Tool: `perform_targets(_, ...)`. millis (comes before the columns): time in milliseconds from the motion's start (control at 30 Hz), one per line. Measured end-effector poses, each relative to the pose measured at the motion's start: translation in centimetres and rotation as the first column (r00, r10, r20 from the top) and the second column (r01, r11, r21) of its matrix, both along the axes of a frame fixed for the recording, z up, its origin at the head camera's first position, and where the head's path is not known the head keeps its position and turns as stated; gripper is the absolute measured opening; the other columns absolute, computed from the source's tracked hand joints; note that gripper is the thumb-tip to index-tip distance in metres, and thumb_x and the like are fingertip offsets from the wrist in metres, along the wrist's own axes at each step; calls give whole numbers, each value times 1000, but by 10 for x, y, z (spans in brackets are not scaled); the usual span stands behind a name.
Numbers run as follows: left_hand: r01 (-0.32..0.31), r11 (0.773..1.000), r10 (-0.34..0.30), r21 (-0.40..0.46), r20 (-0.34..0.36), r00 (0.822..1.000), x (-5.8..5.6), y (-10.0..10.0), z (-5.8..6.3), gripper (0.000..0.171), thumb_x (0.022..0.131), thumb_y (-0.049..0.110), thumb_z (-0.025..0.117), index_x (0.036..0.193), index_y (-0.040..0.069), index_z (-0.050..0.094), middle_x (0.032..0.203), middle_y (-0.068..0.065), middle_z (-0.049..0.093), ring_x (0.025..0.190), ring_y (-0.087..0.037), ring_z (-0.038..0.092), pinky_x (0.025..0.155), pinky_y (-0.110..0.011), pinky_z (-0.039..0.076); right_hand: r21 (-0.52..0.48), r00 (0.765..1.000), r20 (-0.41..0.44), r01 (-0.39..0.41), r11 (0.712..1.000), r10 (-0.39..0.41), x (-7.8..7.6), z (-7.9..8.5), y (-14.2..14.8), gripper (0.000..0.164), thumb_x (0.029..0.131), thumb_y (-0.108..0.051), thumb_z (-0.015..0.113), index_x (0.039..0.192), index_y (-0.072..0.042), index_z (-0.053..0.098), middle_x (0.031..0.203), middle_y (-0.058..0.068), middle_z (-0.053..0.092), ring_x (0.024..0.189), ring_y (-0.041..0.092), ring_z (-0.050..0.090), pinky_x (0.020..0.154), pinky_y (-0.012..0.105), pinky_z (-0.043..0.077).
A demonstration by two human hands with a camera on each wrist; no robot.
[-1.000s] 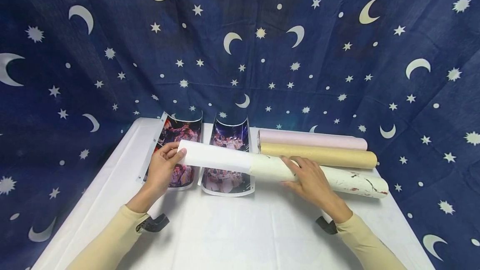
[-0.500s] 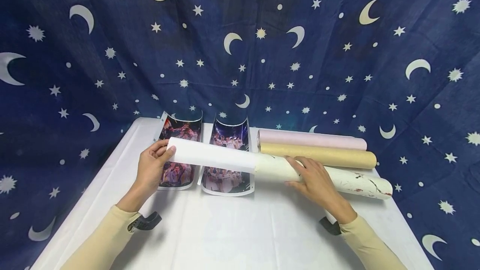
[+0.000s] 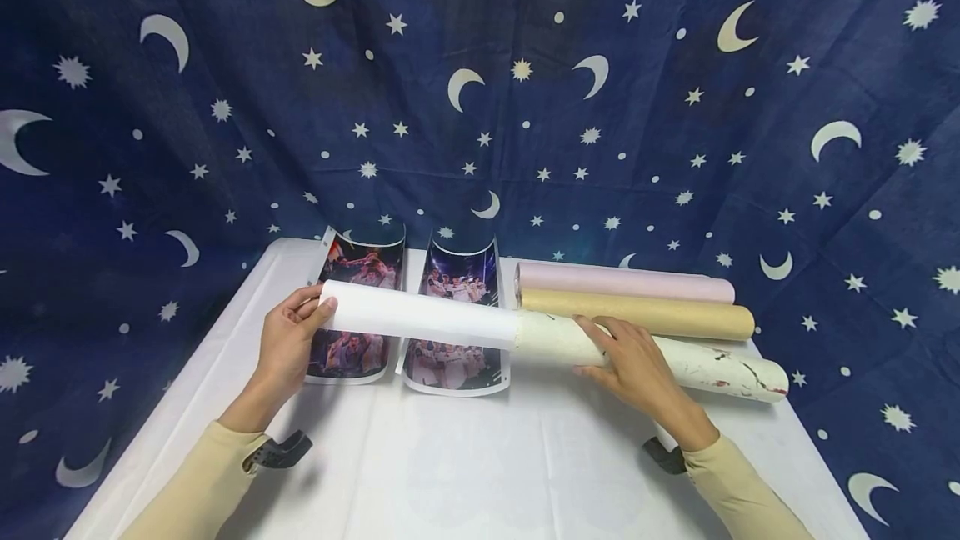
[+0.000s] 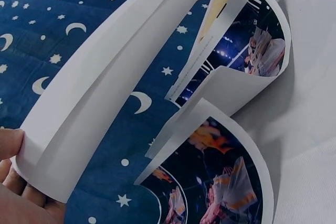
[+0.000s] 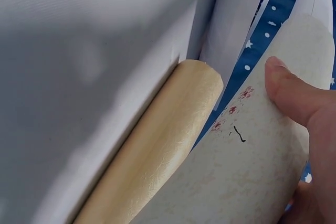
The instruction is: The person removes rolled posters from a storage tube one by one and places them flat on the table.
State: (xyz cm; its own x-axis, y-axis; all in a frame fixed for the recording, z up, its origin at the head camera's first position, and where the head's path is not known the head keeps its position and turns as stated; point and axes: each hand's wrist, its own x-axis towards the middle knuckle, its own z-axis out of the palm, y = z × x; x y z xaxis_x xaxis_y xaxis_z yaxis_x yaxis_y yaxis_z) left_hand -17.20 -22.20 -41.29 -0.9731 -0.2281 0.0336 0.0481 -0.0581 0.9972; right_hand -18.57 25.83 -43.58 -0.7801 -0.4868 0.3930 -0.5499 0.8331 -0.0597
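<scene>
My left hand [image 3: 288, 340] pinches the free left end of a rolled white paper [image 3: 420, 313], thumb outside and fingers at its open end. The paper's other end sits inside a cream roll [image 3: 723, 367] patterned with dark twigs and small red flowers. My right hand [image 3: 637, 369] grips that roll around its middle, and the thumb [image 5: 294, 90] lies along its surface in the right wrist view. Both are held above the table, sloping down slightly to the right. In the left wrist view, the white paper's overlapping edge [image 4: 100, 85] runs along its length.
Two curled photo posters [image 3: 348, 354] [image 3: 453, 365] lie behind the white paper on the white-covered table [image 3: 480, 465]. A yellow roll [image 3: 675, 315] and a pink roll [image 3: 622, 280] lie behind the patterned roll. A blue star-and-moon cloth [image 3: 420, 65] hangs at the back.
My left hand has moved left with the white paper, and a longer stretch of it shows outside the patterned roll. My right hand and the roll have shifted slightly right.
</scene>
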Motion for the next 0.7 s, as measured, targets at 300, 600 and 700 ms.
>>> perform_targets(300, -8, 995, 10, 97, -17, 1000, 3, -11, 3, 27, 91, 19, 70, 115, 12, 59, 91, 16, 74, 81, -1, 70, 73, -15, 56, -25, 1000, 6, 7, 1000, -7, -1, -3, 8, 82, 75, -48, 79, 147, -22, 46, 125, 14, 62, 111, 38, 60, 92, 54, 44)
perform_targets(600, -71, 980, 82, 184, -54, 995, 5, -23, 5, 22, 90, 12, 70, 109, 12, 60, 89, 13, 75, 86, 0, 70, 81, -10, 52, -45, 1000, 12, 28, 999, -27, -7, -6, 18, 83, 75, -45, 80, 147, -21, 46, 123, 16, 62, 111, 40, 60, 96, 59, 43)
perform_targets(700, -102, 973, 115, 209, -49, 992, 5, -27, 6, 23, 90, 10, 70, 110, 11, 59, 90, 13, 75, 86, 1, 70, 82, -9, 51, -49, 999, 23, 30, 998, -29, -8, -9, 20, 83, 75, -45, 80, 146, -21, 46, 122, 17, 62, 112, 40, 60, 96, 59, 43)
